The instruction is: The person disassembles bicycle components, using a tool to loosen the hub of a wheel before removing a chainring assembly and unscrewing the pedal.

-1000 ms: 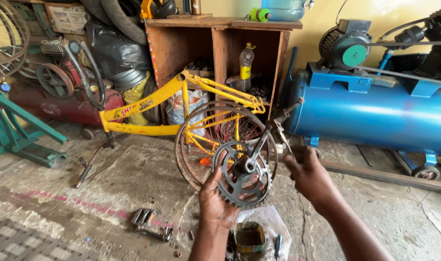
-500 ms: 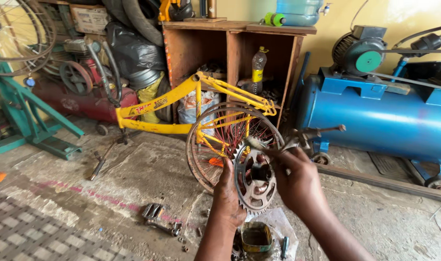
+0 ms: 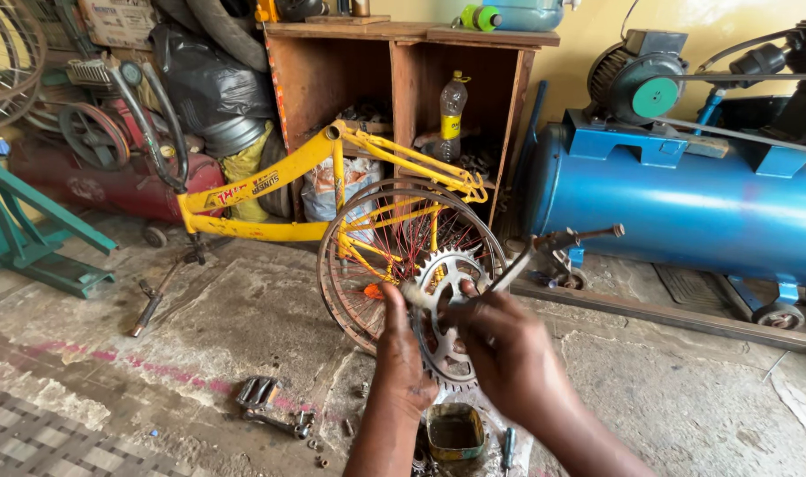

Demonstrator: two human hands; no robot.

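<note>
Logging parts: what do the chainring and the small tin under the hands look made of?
Chainring, held by left hand and right hand: likely bare steel, grey sheen, dark grime. Tin: probably thin painted metal, worn yellowish rim, dark contents.

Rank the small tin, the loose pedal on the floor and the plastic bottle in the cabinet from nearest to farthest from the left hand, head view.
1. Small tin: just below the left hand, on the floor.
2. Loose pedal: floor, to its left.
3. Plastic bottle: far back, in the wooden cabinet.

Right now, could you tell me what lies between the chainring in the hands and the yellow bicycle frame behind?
In the head view, a spoked wheel stands between the chainring and the yellow frame.
</note>
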